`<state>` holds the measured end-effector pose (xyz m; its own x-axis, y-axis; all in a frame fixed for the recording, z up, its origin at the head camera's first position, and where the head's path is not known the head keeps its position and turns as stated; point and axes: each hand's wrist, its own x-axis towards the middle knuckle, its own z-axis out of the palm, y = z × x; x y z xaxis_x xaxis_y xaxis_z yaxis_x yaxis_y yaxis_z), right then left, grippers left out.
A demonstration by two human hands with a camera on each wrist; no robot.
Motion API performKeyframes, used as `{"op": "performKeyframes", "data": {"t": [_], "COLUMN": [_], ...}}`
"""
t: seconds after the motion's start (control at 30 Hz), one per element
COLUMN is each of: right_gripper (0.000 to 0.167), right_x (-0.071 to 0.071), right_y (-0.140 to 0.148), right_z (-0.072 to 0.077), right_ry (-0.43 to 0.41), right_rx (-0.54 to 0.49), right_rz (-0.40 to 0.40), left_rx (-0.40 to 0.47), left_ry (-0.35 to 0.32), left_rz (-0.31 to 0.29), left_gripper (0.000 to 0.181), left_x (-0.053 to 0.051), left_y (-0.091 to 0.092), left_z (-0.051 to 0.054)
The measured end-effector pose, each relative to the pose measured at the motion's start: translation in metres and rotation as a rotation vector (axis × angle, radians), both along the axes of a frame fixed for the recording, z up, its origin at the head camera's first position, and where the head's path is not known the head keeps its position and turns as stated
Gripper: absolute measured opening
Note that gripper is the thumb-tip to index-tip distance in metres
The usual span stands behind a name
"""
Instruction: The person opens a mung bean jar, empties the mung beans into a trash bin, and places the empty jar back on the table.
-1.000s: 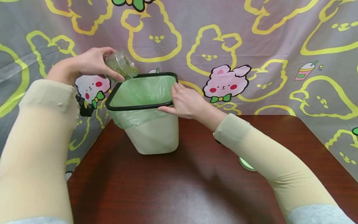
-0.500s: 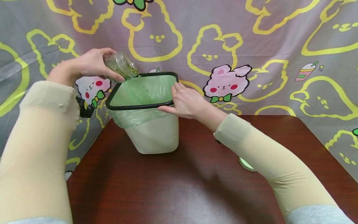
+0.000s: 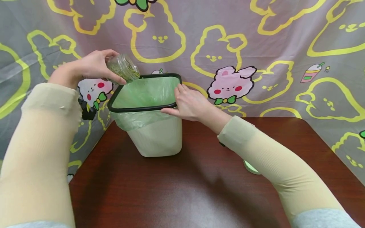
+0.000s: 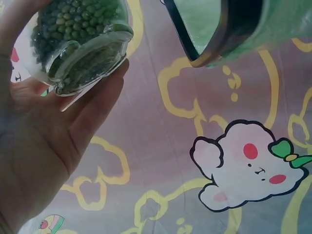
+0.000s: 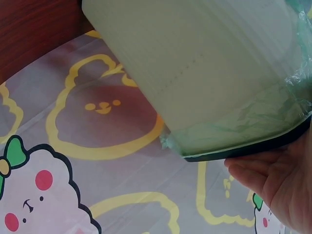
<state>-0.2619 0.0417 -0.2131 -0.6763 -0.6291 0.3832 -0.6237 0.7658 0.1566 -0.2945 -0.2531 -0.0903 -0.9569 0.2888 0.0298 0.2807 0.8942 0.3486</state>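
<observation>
My left hand [image 3: 92, 65] holds a clear glass jar [image 3: 123, 67], tipped with its mouth toward the bin. Small green beans [image 4: 78, 20], which look like mung beans, fill part of the jar. Its mouth sits at the back left of the rim of a whitish trash bin [image 3: 158, 137]. A pale green bag [image 3: 137, 96] lines the bin and folds over its outside under the black rim. At the right corner my right hand [image 3: 192, 103] grips that rim, fingers over the side and thumb along the front. The bin's floor is out of sight.
The bin stands on a dark red-brown table [image 3: 171, 190]. A light green round lid [image 3: 252, 167] lies partly hidden behind the right forearm. Close behind hangs a grey patterned cloth [image 3: 256, 41]. A black object [image 3: 86, 110] shows beside the left sleeve.
Beans have shifted toward the jar's mouth, and specks seen falling inside the bin half a second ago are gone. The jar and left hand have dipped slightly. My right hand keeps its place.
</observation>
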Motion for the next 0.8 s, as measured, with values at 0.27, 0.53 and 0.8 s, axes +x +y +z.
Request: {"op": "performKeyframes", "data": {"t": [0.27, 0.53, 0.8], "right_gripper": [0.071, 0.071, 0.072], "right_x": [-0.0004, -0.0005, -0.0005], "right_y": [0.0006, 0.0011, 0.0010], "right_z": [-0.0009, -0.0004, -0.0009], "right_ry": [0.017, 0.007, 0.004], "right_rx": [-0.011, -0.014, -0.013], "right_rz": [0.004, -0.002, 0.001], "left_rx": [0.014, -0.008, -0.042], "left_ry": [0.023, 0.077, 0.032], "left_rz": [0.006, 0.028, 0.012], "left_gripper": [0.102, 0.104, 0.105], "left_x": [0.0003, 0.0016, -0.0016], "left_y": [-0.0007, -0.0008, -0.0018], "left_z": [-0.0008, 0.0008, -0.0015]}}
